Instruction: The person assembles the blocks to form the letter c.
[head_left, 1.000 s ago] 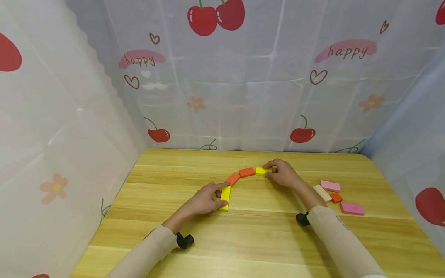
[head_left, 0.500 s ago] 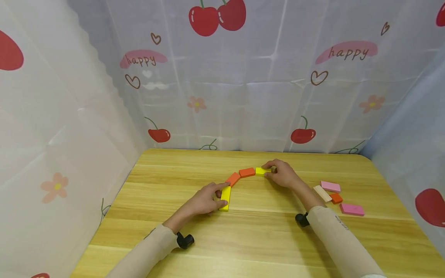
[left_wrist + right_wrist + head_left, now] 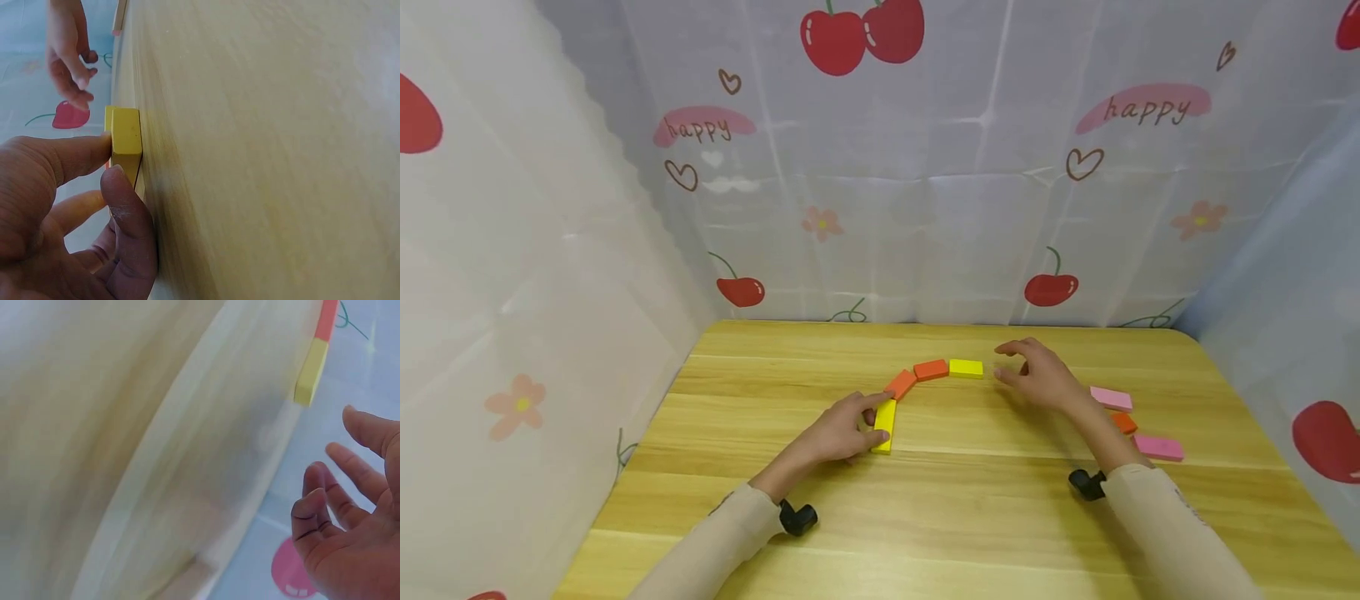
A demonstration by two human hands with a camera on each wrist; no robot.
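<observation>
In the head view, my left hand holds the near yellow block by its sides, thumb by the near end. Its index fingertip reaches the end of an orange block. A second orange block and a far yellow block follow, so the flat blocks form a curved row on the table. My right hand is off to the right of the far yellow block, fingers apart and holding nothing. In the right wrist view, a gap shows between those fingers and the yellow block.
Right of my right hand lie a light pink block, an orange-red block and a darker pink block. The right forearm covers part of that group. A printed curtain hangs behind the wooden table.
My right hand has let go of the far yellow block and moved right, now hiding the cream block. The left hand has stayed on the near yellow block.
</observation>
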